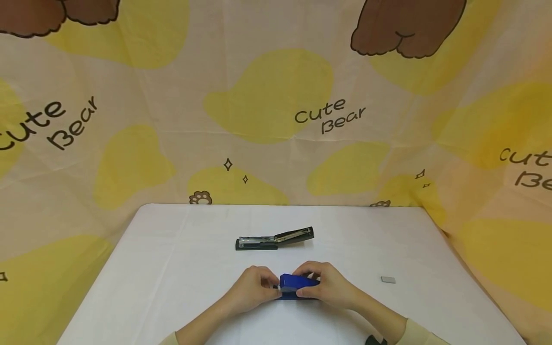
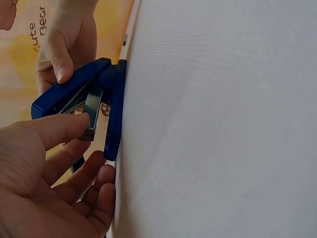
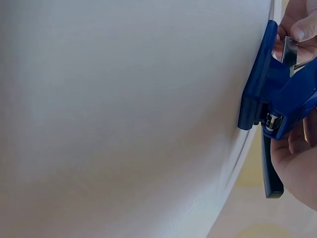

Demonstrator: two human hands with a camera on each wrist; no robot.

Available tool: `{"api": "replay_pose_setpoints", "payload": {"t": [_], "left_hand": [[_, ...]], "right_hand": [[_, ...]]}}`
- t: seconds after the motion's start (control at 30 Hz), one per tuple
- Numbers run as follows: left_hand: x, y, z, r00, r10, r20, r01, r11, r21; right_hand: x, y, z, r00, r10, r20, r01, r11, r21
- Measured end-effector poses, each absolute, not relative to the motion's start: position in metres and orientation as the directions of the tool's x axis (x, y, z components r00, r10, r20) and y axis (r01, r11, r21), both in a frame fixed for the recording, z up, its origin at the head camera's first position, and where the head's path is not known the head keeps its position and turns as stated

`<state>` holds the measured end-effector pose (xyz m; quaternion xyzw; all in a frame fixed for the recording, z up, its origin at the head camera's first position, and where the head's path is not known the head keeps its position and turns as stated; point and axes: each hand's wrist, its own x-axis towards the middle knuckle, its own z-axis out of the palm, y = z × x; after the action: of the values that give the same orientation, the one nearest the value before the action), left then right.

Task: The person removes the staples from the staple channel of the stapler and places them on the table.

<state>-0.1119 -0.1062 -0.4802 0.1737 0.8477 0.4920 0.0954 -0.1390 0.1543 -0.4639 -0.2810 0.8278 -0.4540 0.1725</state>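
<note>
A blue stapler (image 1: 288, 282) stands on the table between both hands, its top cover lifted away from its base. My right hand (image 1: 334, 287) grips the top cover from the side, with the thumb on one face. In the left wrist view, my left hand (image 2: 47, 163) pinches the stapler's metal staple magazine (image 2: 92, 104) near its front end between thumb and index finger. The magazine is tilted up between the raised cover (image 2: 72, 89) and the base (image 2: 115, 111). The other left fingers lie loosely curled near the base's front tip.
Behind the hands lies a black stapler (image 1: 258, 245), folded wide open on the white table (image 1: 194, 258). A small grey strip, seemingly staples (image 1: 388, 280), lies to the right. A dark object (image 1: 375, 340) shows at the bottom edge by the right forearm. A patterned cloth (image 1: 267, 105) hangs behind.
</note>
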Motion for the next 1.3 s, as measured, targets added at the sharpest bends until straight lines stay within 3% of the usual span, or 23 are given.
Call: {"api": "replay_pose_setpoints", "payload": {"t": [1.3], "left_hand": [[-0.118, -0.107, -0.479, -0.891, 0.453, 0.020, 0.251, 0.457, 0.854]], "right_hand": [[-0.131, 0.169, -0.457, -0.813, -0.581, 0.031, -0.323, 0.406, -0.855]]}}
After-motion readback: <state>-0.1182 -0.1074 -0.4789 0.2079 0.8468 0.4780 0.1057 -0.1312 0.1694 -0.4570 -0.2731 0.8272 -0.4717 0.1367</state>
